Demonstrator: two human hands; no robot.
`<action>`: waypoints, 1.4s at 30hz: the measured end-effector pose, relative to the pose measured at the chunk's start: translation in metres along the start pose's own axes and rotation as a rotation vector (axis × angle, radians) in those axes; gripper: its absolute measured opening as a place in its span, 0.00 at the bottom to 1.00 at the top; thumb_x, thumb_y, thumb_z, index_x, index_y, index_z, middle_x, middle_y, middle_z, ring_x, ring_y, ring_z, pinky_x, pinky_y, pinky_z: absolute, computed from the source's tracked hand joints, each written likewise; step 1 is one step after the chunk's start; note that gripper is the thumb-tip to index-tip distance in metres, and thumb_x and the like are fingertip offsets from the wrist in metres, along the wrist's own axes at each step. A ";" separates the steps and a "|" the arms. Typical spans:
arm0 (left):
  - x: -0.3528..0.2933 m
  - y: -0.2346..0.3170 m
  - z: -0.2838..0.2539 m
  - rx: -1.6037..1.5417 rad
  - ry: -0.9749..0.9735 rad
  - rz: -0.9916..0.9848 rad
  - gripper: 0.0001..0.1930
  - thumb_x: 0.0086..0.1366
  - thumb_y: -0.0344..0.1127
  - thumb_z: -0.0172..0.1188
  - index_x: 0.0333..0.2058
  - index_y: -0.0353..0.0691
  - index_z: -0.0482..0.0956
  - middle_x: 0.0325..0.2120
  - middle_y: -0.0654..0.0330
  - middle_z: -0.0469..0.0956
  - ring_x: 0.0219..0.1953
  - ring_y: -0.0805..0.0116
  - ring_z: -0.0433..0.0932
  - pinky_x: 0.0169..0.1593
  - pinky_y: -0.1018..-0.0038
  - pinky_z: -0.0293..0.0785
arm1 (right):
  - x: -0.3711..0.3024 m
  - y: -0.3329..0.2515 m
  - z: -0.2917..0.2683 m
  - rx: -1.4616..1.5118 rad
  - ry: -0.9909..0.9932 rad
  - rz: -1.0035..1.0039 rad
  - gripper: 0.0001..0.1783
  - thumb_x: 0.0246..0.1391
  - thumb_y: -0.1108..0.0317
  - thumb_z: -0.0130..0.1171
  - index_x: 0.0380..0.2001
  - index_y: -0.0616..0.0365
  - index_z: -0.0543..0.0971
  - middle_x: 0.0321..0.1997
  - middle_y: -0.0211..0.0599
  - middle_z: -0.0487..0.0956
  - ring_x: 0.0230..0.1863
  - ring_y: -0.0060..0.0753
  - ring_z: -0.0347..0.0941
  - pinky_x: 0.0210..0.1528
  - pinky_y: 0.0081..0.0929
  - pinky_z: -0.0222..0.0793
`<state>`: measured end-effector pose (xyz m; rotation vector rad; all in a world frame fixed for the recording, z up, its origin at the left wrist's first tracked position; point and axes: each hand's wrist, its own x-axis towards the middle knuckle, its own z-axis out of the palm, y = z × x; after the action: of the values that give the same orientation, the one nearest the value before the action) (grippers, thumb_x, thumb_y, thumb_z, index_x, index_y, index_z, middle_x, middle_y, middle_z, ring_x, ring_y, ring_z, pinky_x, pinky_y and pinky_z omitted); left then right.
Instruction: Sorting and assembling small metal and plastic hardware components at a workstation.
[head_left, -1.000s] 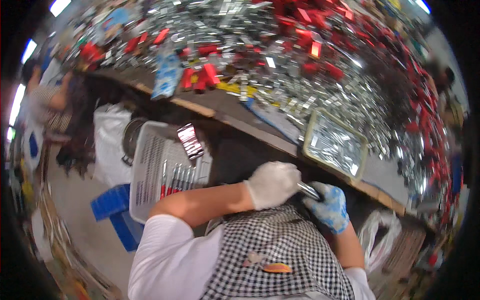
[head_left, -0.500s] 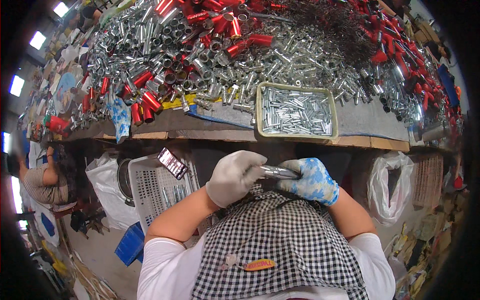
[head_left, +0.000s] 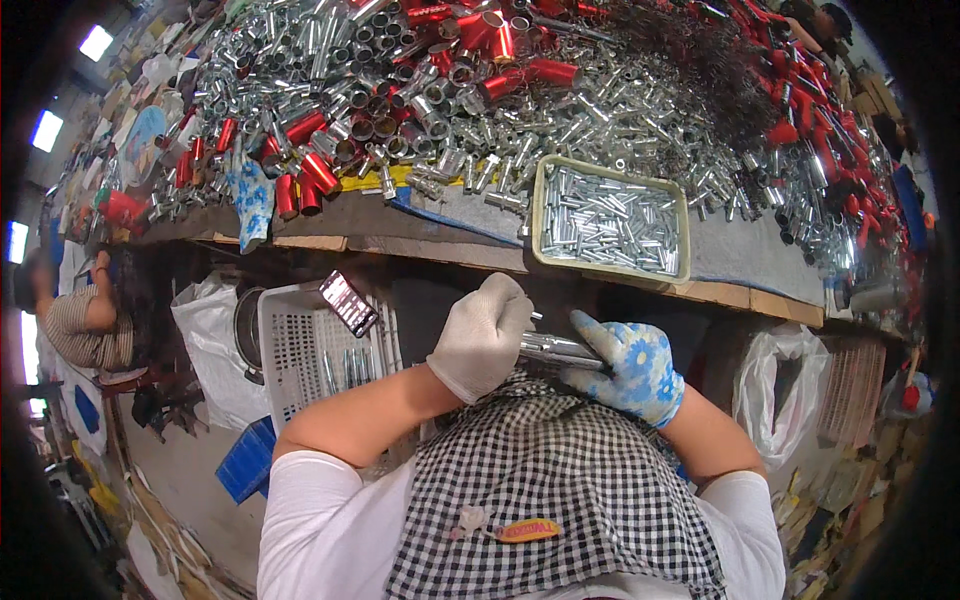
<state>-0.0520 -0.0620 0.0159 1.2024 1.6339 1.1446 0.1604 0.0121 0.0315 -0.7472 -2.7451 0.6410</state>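
My left hand (head_left: 483, 338), in a whitish knit glove, is closed with its fingertips pinched together. The bright end of a small metal pin (head_left: 537, 316) pokes out beside them. My right hand (head_left: 637, 370), in a white glove with blue flowers, grips a shiny silver metal part (head_left: 563, 350), long and tube-like. One finger is lifted off it, while the others curl underneath. The part lies crosswise between my hands, in front of the checked apron (head_left: 560, 470); its left end is partly behind my left hand. A cream tray (head_left: 538, 215) of small silver pins stands beyond them on the bench.
Silver tubes and fittings (head_left: 440, 120), red sleeves (head_left: 318, 174) and dark springs (head_left: 690, 65) heap the bench. A phone (head_left: 349, 303) rests on a white plastic basket (head_left: 285, 370) at left. A white bag (head_left: 780, 385) hangs at right. Another person (head_left: 90, 320) sits far left.
My left hand has risen slightly and pinches a pin at the metal part. A finger of my right hand has lifted from the part. The view has shifted a little.
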 end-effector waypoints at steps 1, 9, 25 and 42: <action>0.000 0.004 -0.002 -0.021 -0.027 0.005 0.08 0.66 0.30 0.49 0.33 0.31 0.72 0.26 0.51 0.76 0.27 0.62 0.79 0.34 0.69 0.75 | -0.002 -0.001 0.001 0.042 0.048 -0.012 0.34 0.38 0.55 0.73 0.49 0.63 0.78 0.28 0.42 0.82 0.28 0.42 0.80 0.30 0.34 0.75; -0.008 -0.007 -0.001 -0.144 -0.110 -0.077 0.07 0.66 0.31 0.51 0.33 0.34 0.73 0.24 0.53 0.74 0.23 0.62 0.75 0.30 0.68 0.71 | -0.010 0.002 0.006 0.317 0.100 0.010 0.37 0.34 0.57 0.76 0.49 0.64 0.78 0.31 0.46 0.82 0.31 0.43 0.81 0.35 0.33 0.77; -0.011 -0.017 -0.002 -0.029 -0.017 0.026 0.07 0.65 0.30 0.51 0.32 0.31 0.72 0.26 0.48 0.73 0.29 0.54 0.75 0.35 0.64 0.71 | 0.009 -0.011 0.010 -0.042 0.105 -0.144 0.38 0.38 0.52 0.74 0.51 0.61 0.76 0.29 0.41 0.82 0.26 0.41 0.80 0.28 0.32 0.75; -0.007 -0.036 -0.018 0.118 -0.060 0.660 0.07 0.57 0.21 0.60 0.34 0.37 0.73 0.40 0.50 0.80 0.43 0.48 0.80 0.51 0.58 0.76 | 0.018 -0.014 0.018 -0.035 0.039 -0.044 0.24 0.43 0.50 0.70 0.40 0.52 0.80 0.21 0.37 0.78 0.21 0.40 0.77 0.23 0.36 0.71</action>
<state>-0.0768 -0.0774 -0.0125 1.9166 1.2993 1.3914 0.1332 0.0041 0.0237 -0.6978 -2.7359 0.5648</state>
